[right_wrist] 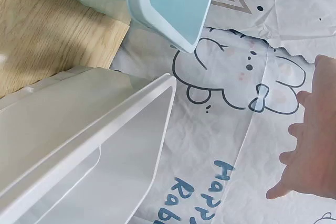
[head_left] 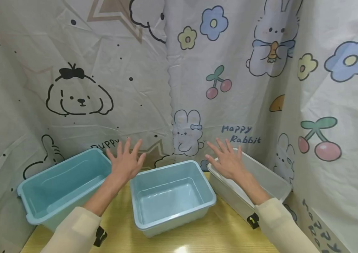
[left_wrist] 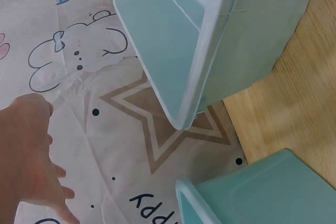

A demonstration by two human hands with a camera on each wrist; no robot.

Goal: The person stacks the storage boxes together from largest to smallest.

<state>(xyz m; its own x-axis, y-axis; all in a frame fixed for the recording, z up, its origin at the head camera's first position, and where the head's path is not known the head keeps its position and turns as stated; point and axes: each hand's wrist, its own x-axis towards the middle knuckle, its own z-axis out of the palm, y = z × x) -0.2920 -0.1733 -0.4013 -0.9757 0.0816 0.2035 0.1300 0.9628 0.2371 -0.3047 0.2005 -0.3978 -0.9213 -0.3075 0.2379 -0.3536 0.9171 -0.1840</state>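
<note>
My left hand is held up with its fingers spread, between the teal bin on the left and the light blue bin in the middle. Nothing is in it. On the other side my right hand, fingers spread too, hangs over the near rim of the white bin and holds nothing. All three bins have their tops uncovered, and no contents show inside the blue and teal ones. In the left wrist view the left hand appears in front of the printed cloth, apart from both bins.
A wooden table carries the three bins. Behind and at both sides hangs a pale curtain printed with puppies, rabbits, flowers and cherries. A black wrist strap piece sits at the left sleeve, another at the right.
</note>
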